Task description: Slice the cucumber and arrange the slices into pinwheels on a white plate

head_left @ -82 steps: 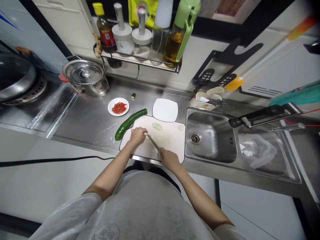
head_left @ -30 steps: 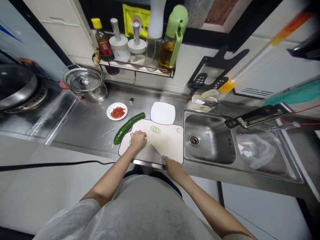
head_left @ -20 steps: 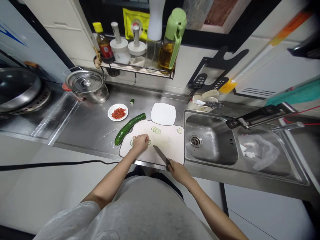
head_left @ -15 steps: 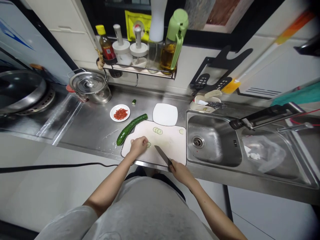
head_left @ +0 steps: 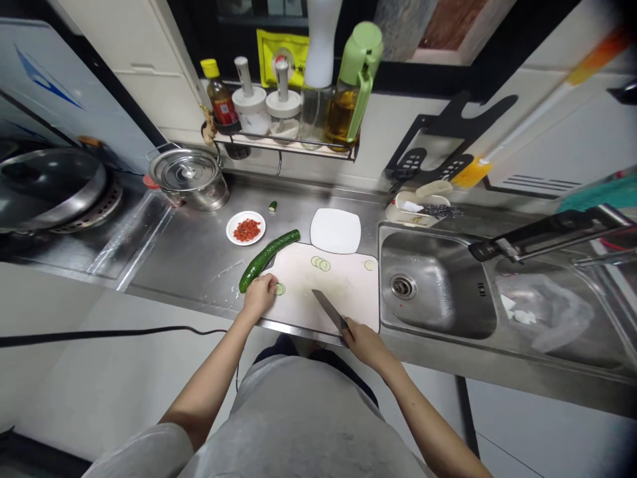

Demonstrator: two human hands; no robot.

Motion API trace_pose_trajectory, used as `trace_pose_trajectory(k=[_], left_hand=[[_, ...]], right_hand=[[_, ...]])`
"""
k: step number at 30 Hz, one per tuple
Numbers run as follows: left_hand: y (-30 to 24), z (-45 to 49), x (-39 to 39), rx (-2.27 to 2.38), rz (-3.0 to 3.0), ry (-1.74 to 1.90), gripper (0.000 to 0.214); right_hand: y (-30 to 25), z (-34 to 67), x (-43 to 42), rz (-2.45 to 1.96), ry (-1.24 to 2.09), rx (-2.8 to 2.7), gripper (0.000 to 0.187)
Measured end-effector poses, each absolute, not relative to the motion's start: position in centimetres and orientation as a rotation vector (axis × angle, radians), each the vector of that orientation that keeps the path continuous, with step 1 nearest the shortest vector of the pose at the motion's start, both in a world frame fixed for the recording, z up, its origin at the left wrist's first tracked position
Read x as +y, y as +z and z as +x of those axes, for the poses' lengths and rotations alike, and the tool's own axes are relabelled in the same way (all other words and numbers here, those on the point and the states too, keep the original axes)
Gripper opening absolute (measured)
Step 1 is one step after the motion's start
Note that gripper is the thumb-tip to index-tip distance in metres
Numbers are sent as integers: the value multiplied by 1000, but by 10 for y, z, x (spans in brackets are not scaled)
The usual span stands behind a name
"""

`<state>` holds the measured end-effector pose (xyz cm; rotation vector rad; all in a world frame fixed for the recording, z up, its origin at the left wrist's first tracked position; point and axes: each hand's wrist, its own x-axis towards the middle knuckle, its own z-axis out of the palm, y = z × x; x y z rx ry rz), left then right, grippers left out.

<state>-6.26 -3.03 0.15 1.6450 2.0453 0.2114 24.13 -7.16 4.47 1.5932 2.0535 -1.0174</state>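
- Fingers of the left hand [head_left: 261,293] curl nearly together beside a cucumber slice [head_left: 281,289]; whether they pinch it, I cannot tell
- Right hand [head_left: 365,342] wraps closed around the handle of the knife [head_left: 328,309], its blade angled apart from the left fingers, seemingly for safety
- Cutting board [head_left: 293,312] lies beneath both, with 3 overlapping slices [head_left: 320,263] towards its far edge
- Whole cucumber [head_left: 269,259] lies along the board's left edge, probably to leave the middle free

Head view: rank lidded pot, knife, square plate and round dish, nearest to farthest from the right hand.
1. Knife: held in the right hand.
2. Square plate: behind the cutting board.
3. Round dish: left of that plate.
4. Lidded pot: further left.
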Motion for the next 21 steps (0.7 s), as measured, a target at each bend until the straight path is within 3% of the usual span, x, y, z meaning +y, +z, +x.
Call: trace_pose_trajectory(k=[11,21], left_hand=[[-1,-50,-22,2008,1744,374,17],[-2,49,45,1815,1861,304,41]], right_hand=[[42,242,-77,1695,-999,2067,32],[34,260,-84,2062,-933,1943,34]])
